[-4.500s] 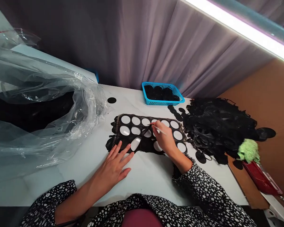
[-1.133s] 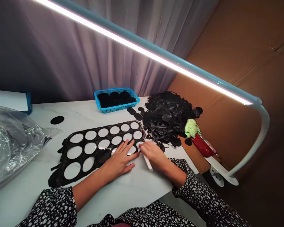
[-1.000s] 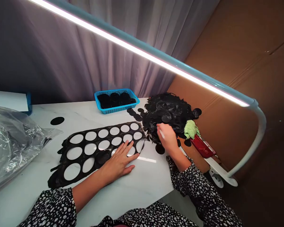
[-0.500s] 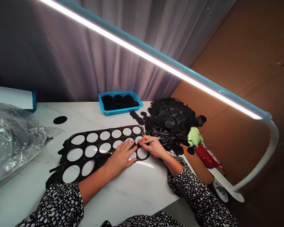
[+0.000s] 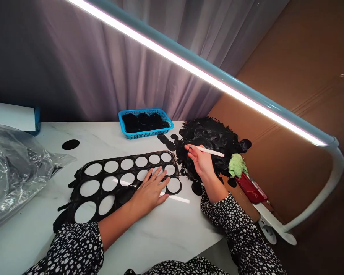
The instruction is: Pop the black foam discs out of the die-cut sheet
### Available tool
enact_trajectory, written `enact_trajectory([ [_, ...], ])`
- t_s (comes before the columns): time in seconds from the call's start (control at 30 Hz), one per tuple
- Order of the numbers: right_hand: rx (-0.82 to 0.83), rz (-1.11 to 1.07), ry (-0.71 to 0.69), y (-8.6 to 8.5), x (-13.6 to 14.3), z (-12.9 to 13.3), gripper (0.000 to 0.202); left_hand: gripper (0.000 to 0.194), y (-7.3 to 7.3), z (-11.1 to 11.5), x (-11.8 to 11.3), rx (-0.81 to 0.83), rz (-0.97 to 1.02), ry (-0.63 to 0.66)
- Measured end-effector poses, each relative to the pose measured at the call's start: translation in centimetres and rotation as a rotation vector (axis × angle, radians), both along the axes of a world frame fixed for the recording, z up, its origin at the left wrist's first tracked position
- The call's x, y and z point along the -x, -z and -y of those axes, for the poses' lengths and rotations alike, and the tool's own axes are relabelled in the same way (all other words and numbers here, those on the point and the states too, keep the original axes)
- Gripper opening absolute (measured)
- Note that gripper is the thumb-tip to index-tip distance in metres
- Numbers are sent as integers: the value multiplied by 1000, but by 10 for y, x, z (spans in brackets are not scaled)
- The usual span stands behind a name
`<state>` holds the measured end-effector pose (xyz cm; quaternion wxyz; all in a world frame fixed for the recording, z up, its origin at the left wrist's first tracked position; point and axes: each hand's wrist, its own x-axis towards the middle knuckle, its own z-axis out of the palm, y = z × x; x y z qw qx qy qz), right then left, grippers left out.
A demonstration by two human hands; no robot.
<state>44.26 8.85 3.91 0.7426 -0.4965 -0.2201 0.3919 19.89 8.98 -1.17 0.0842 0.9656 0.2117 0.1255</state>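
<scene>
A flat black sheet (image 5: 99, 176) with rows of round holes lies on the white marbled table, its left edge ragged. Flat on its right part rests my left hand (image 5: 149, 191), fingers spread, covering some holes. My right hand (image 5: 202, 162) is raised over the heap of black scraps and discs (image 5: 206, 131) and grips a slim white tool (image 5: 212, 151), penlike in shape; its tip is too small to make out. One dark disc (image 5: 125, 195) sits in the sheet, partly behind my left forearm.
A blue basket (image 5: 146, 134) of black discs stands at the back. One black disc (image 5: 70, 144) lies alone at left, near a clear plastic bag (image 5: 14, 175). A green cloth (image 5: 237, 165) and a red object (image 5: 251, 190) sit right, beside the clamp of the lamp (image 5: 189, 63).
My right hand has lifted off the sheet and moved up and right over the black heap, still with the white tool. My left hand stays in place on the sheet.
</scene>
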Motion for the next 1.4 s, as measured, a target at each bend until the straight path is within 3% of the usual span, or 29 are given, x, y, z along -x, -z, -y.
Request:
enact_trajectory([
  [0.1,-12,-225,55,-8,-12,-16,20,48,1,4,-9,26,3,49],
  [0.2,10,-280,-29,-10,-16,-23,17,51,4,10,-16,61,-2,105],
  [0.27,10,-159,-105,-6,-11,-19,23,53,5,12,-17,66,21,124],
  [0.37,62,192,-269,9,3,-1,31,56,7,13,-13,36,77,38],
  [0.5,191,609,-541,27,20,29,24,47,10,7,-5,-5,94,-27],
  [0.67,211,788,-622,32,27,46,20,44,12,3,-3,10,93,-44],
  [1.03,141,965,-611,38,26,45,20,44,7,1,-2,56,93,-33],
  [1.23,34,1420,-655,36,30,45,11,44,7,-4,-1,104,78,-63],
  [1.3,85,1550,-549,31,18,34,11,44,8,-4,0,115,83,-61],
  [1.4,237,1537,-106,18,-13,8,16,44,8,-3,1,122,95,-68],
])
